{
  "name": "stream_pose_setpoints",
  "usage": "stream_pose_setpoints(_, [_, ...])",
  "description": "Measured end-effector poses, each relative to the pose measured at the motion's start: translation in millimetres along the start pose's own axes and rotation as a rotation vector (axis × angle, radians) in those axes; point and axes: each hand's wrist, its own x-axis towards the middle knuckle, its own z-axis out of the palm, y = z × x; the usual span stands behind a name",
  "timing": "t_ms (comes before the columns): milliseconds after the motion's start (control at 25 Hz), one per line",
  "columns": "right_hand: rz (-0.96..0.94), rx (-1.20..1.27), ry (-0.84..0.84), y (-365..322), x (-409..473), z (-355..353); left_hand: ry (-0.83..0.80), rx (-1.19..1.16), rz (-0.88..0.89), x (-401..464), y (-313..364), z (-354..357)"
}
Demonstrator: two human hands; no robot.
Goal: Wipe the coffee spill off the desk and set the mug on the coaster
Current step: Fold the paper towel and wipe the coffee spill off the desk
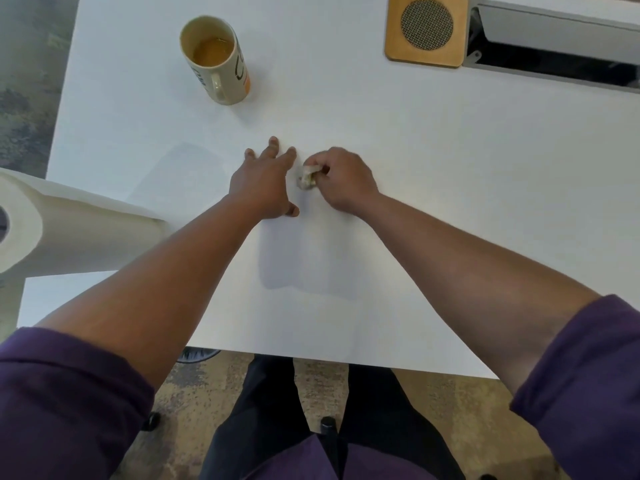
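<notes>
While the right hand (341, 181) clenches a stained paper wad (306, 176), the flat, empty left hand (265, 181) lies nearer the mug (218, 60), with the coaster (426, 29) far right of it.

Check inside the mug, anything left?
The mug holds a shallow pool of brown coffee at the bottom; pale inner walls show above it. The near inner wall is hidden by the rim.

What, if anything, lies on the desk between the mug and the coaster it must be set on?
Nothing visible. The mug stands far left on the desk, the coaster far right, with bare white surface between them. Both hands, the right hand holding a crumpled paper wad, lie nearer the person, off that line.
</notes>
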Motion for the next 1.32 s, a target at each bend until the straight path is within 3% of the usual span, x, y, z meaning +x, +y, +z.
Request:
stream_pose_setpoints(160, [-0.238,-0.129,-0.229,29,-54,-2,-0.036,0.0,-0.007,-1,3,-2])
stream_pose_setpoints(360, [-0.335,-0.215,-0.15,86,-100,-29,-0.058,-0.008,-0.031,-4,10,-8])
stream_pose_setpoints(560, [-0.095,-0.212,0.125,140,-115,-63,-0.062,0.023,-0.055,-3,20,-13])
stream_pose_setpoints(760, [0.194,-0.161,0.337,129,-141,-34,-0.066,0.022,-0.062,-3,20,-13])
stream_pose_setpoints(1000, [0.276,0.142,0.268,70,-129,9,-0.078,0.035,-0.056,-6,21,-15])
stream_pose_setpoints(1200, [0.393,0.133,0.46,69,-79,-13,-0.094,0.02,-0.064,-7,21,-15])
stream_pose_setpoints(1320, [0.443,0.167,0.456,68,-55,-24,-0.094,0.011,-0.065,-8,19,-17])
